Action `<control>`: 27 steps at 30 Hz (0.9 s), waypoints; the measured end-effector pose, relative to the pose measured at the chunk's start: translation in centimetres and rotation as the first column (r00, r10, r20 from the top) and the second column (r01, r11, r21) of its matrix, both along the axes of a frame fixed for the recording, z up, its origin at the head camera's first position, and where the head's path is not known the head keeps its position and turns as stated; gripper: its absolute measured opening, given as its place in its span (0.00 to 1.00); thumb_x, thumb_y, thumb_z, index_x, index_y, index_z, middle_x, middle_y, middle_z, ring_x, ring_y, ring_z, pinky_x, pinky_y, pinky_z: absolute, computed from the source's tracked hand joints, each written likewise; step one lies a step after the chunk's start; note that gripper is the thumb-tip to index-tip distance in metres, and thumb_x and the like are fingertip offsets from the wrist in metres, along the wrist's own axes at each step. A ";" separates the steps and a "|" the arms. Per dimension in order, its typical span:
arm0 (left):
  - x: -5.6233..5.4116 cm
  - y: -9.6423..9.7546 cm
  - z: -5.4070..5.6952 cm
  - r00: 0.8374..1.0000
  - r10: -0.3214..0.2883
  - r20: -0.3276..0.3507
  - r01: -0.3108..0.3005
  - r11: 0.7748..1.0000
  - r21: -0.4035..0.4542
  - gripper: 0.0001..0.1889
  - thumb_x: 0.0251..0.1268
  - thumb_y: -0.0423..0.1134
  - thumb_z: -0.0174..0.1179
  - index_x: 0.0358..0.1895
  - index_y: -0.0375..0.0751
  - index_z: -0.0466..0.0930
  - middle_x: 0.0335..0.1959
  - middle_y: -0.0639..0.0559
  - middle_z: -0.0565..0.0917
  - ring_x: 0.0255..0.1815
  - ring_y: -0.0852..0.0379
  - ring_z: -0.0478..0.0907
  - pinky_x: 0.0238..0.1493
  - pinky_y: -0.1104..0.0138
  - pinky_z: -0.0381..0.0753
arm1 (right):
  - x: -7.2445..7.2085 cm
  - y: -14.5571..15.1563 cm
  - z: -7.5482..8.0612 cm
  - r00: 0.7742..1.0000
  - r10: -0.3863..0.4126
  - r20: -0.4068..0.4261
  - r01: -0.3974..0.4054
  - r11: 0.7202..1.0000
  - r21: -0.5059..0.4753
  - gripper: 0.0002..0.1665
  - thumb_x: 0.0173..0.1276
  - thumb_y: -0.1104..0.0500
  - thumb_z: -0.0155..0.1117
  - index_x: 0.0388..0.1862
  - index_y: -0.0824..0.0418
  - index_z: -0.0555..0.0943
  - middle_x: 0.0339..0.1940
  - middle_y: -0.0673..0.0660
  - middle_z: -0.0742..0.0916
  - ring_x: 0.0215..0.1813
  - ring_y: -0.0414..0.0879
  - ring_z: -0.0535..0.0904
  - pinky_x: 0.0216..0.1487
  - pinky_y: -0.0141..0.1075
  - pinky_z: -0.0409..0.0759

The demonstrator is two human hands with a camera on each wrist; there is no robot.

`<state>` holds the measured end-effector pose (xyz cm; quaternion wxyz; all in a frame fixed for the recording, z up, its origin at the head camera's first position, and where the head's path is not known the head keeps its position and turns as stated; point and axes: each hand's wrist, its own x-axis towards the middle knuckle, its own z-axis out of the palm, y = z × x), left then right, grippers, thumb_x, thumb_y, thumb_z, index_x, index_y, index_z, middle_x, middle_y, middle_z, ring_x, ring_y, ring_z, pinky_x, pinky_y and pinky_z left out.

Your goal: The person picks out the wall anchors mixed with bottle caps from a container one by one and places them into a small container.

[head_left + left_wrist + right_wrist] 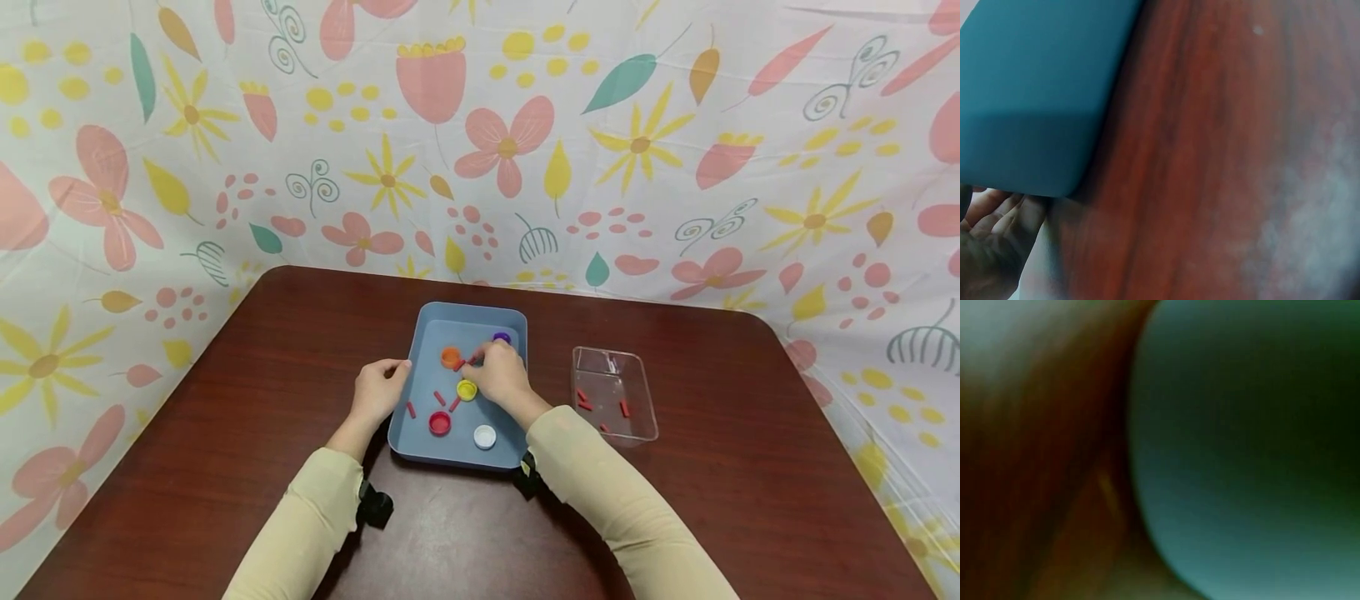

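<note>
A blue-grey tray (442, 457) stands on the table and holds small round caps: orange (451, 357), yellow (467, 390), red (440, 423), white (484, 437) and purple (502, 337). Several short red sticks (411, 409) lie among the caps. At the tray's left rim is my left hand (378, 390), thumb and fingers gripping the edge; the left wrist view shows its curled fingers (1007, 215) by the tray wall. My right hand (501, 375) reaches over the tray and pinches a small red stick (471, 361) between the orange and yellow caps. Its fingers partly cover that stick.
A clear plastic box (651, 421) with several red sticks (625, 408) stands right of the tray on the dark wooden table (315, 333). A flowered cloth (637, 208) hangs behind the table. The right wrist view is blurred, showing mainly the tray's outer wall (1166, 487).
</note>
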<state>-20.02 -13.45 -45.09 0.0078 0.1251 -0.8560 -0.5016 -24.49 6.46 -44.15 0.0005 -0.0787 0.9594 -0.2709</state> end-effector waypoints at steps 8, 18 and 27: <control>0.0 0.1 -0.1 1.000 0.000 -0.002 0.000 1.000 0.007 0.20 0.69 0.49 0.53 0.53 0.39 0.81 0.50 0.42 0.83 0.48 0.48 0.79 0.45 0.58 0.80 | 0.6 0.6 1.2 0.999 0.046 -0.023 -0.049 0.991 -0.123 0.14 0.58 0.52 0.66 0.40 0.59 0.85 0.40 0.55 0.84 0.40 0.47 0.77 0.41 0.39 0.80; 0.2 0.2 -0.2 1.000 0.006 0.008 -0.006 1.000 0.010 0.21 0.69 0.50 0.52 0.54 0.39 0.81 0.52 0.42 0.82 0.50 0.48 0.78 0.46 0.57 0.79 | 2.1 1.6 2.3 0.996 0.075 -0.053 -0.084 0.975 -0.206 0.17 0.61 0.52 0.67 0.46 0.60 0.84 0.46 0.58 0.84 0.50 0.51 0.80 0.49 0.43 0.81; 0.2 0.2 -0.2 1.000 0.001 0.003 -0.001 1.000 0.006 0.21 0.69 0.50 0.52 0.54 0.39 0.81 0.52 0.41 0.82 0.51 0.48 0.78 0.47 0.57 0.79 | 3.4 3.3 2.8 0.989 0.064 -0.131 -0.099 0.955 -0.280 0.17 0.60 0.52 0.68 0.46 0.59 0.84 0.47 0.56 0.84 0.49 0.49 0.80 0.48 0.43 0.81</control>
